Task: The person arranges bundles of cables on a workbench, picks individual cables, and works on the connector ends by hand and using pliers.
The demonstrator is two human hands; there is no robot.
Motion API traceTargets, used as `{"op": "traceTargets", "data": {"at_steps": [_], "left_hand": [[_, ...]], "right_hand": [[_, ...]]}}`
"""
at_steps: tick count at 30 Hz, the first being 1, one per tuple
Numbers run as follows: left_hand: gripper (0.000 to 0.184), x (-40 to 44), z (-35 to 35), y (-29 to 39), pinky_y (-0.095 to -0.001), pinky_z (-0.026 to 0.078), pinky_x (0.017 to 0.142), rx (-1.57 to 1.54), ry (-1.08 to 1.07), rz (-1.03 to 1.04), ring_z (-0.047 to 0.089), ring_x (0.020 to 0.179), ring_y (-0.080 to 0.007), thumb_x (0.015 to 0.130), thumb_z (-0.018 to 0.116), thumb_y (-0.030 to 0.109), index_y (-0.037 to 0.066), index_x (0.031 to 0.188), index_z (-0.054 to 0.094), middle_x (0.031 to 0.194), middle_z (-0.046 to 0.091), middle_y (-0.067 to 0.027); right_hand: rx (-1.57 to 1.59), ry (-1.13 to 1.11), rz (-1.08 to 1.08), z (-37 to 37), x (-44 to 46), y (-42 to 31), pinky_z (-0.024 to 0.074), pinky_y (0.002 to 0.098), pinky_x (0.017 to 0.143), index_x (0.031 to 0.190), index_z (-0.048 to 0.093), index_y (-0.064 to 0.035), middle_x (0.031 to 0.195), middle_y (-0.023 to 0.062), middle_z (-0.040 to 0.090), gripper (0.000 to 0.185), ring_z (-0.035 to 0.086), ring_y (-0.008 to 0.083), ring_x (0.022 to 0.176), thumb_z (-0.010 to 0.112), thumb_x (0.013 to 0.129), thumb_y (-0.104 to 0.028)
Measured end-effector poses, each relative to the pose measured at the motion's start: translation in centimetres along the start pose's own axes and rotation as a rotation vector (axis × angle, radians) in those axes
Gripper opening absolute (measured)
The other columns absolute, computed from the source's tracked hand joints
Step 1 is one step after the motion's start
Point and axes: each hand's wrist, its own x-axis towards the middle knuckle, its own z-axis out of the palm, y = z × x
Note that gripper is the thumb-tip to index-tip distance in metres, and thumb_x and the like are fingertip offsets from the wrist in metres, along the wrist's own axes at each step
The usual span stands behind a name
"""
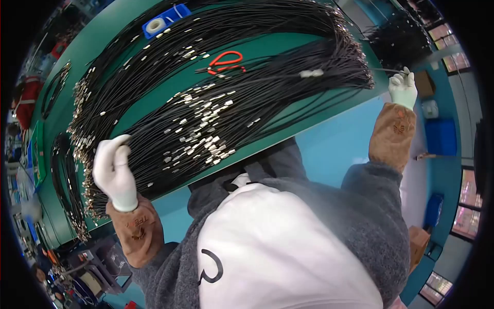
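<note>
My right hand (403, 88), in a white glove, pinches a thin black cable (381, 69) beyond the right end of the table. A blurred white tag (311, 73) appears along this cable's line, above the bundle. On the other side, my left hand (114, 172) is gloved too, its fingers curled together over the left ends of a large bundle of black cables (257, 98). Whatever lies between those fingertips is too small to make out. Many pale tags (206, 123) cluster on the bundle's middle.
A second black cable bundle (128, 62) curves along the far side of the green table (293, 49). Red-handled cutters (226, 61) lie between the bundles. A blue tray (165, 20) holds a white tape roll (155, 26). Smaller cable coils (67, 190) lie at the left.
</note>
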Motion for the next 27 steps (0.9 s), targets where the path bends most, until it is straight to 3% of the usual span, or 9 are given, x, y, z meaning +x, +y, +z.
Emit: {"op": "traceTargets", "data": {"at_steps": [5, 10, 11, 12, 17, 20, 22, 25, 27], "left_hand": [[0.018, -0.7, -2.6, 0.7, -0.0281, 0.042, 0.070, 0.359, -0.213, 0.203, 0.052, 0.076, -0.0200, 0.078, 0.062, -0.004, 0.001, 0.094, 0.068, 0.084, 0.062, -0.0063], [0.012, -7.5, -10.9, -4.5, -0.0289, 0.042, 0.071, 0.459, -0.320, -0.116, 0.051, 0.074, -0.0194, 0.075, 0.061, 0.000, 0.000, 0.085, 0.068, 0.078, 0.060, -0.0057], [0.011, -8.7, -11.9, -4.6, -0.0280, 0.042, 0.071, 0.354, -0.333, -0.348, 0.051, 0.073, -0.0180, 0.074, 0.061, 0.000, -0.001, 0.083, 0.068, 0.077, 0.061, -0.0051], [0.011, -9.3, -12.7, -4.7, -0.0270, 0.042, 0.072, 0.247, -0.342, -0.580, 0.051, 0.072, -0.0165, 0.073, 0.061, 0.001, -0.002, 0.081, 0.068, 0.076, 0.061, -0.0045], [0.012, -8.3, -17.9, -3.9, -0.0252, 0.042, 0.072, 0.191, -0.510, -0.886, 0.051, 0.072, -0.0142, 0.072, 0.061, 0.002, -0.004, 0.081, 0.067, 0.078, 0.062, -0.0042], [0.013, -7.8, -20.4, -4.7, -0.0233, 0.042, 0.072, 0.281, -0.486, -0.889, 0.052, 0.075, -0.0142, 0.072, 0.062, 0.003, -0.006, 0.081, 0.066, 0.081, 0.063, -0.0059], [0.011, -6.6, -19.1, -2.8, -0.0226, 0.041, 0.069, 0.198, -0.365, -0.646, 0.051, 0.072, -0.0146, 0.072, 0.060, 0.001, -0.005, 0.080, 0.065, 0.078, 0.061, -0.0065], [0.006, -3.3, -16.8, -1.8, -0.0235, 0.039, 0.067, 0.044, -0.378, -0.327, 0.048, 0.070, -0.0146, 0.080, 0.060, 0.005, 0.001, 0.075, 0.061, 0.079, 0.060, -0.0055], [0.013, -0.4, -14.3, -2.0, -0.0187, 0.038, 0.057, -0.546, -0.279, -0.077, 0.048, 0.072, -0.0131, 0.089, 0.059, 0.013, 0.008, 0.079, 0.056, 0.087, 0.059, -0.0054]], "right_hand": [[-0.057, -0.063, 0.218, -10.9, -0.2, -4.5, 0.0298, 0.0246, 0.045, 0.097, 0.062, -0.0129, 0.069, -0.0024, 0.046, 0.024, 0.036, 0.0092, 0.054, 0.049, 0.102, -0.032], [-0.580, 0.714, 0.014, -16.7, -3.8, -4.0, 0.0266, 0.0235, 0.039, 0.095, 0.062, -0.0119, 0.071, -0.0010, 0.051, 0.023, 0.035, 0.0070, 0.049, 0.052, 0.100, -0.032], [-0.651, 0.780, -0.020, -16.5, -4.4, -3.3, 0.0272, 0.0233, 0.038, 0.095, 0.063, -0.0106, 0.072, -0.0002, 0.054, 0.023, 0.035, 0.0070, 0.048, 0.053, 0.099, -0.031], [-0.708, 0.808, -0.055, -16.1, -4.8, -2.8, 0.0278, 0.0230, 0.038, 0.096, 0.063, -0.0094, 0.073, 0.0007, 0.056, 0.023, 0.036, 0.0070, 0.048, 0.054, 0.099, -0.031], [-0.786, 0.728, -0.312, -8.7, -4.3, -2.0, 0.0310, 0.0217, 0.036, 0.097, 0.065, -0.0030, 0.078, 0.0051, 0.067, 0.024, 0.039, 0.0069, 0.045, 0.059, 0.096, -0.027], [-0.763, 0.680, -0.421, -3.3, -3.6, -2.4, 0.0344, 0.0206, 0.041, 0.108, 0.064, -0.0013, 0.088, 0.0045, 0.066, 0.026, 0.041, 0.0074, 0.049, 0.057, 0.098, -0.024], [-0.497, 0.121, -0.260, -1.0, -2.3, -3.4, 0.0360, 0.0176, 0.046, 0.122, 0.057, -0.0014, 0.100, 0.0030, 0.063, 0.030, 0.043, 0.0067, 0.057, 0.054, 0.100, -0.022], [-0.594, -0.146, -0.188, 8.8, -4.3, -1.4, 0.0349, 0.0140, 0.050, 0.134, 0.048, -0.0017, 0.107, 0.0019, 0.058, 0.036, 0.043, 0.0055, 0.064, 0.049, 0.103, -0.019], [-0.442, -0.628, -0.001, 13.0, -5.1, -0.3, 0.0306, 0.0126, 0.048, 0.138, 0.042, -0.0024, 0.102, 0.0018, 0.053, 0.039, 0.037, 0.0015, 0.061, 0.048, 0.103, -0.019]]}}
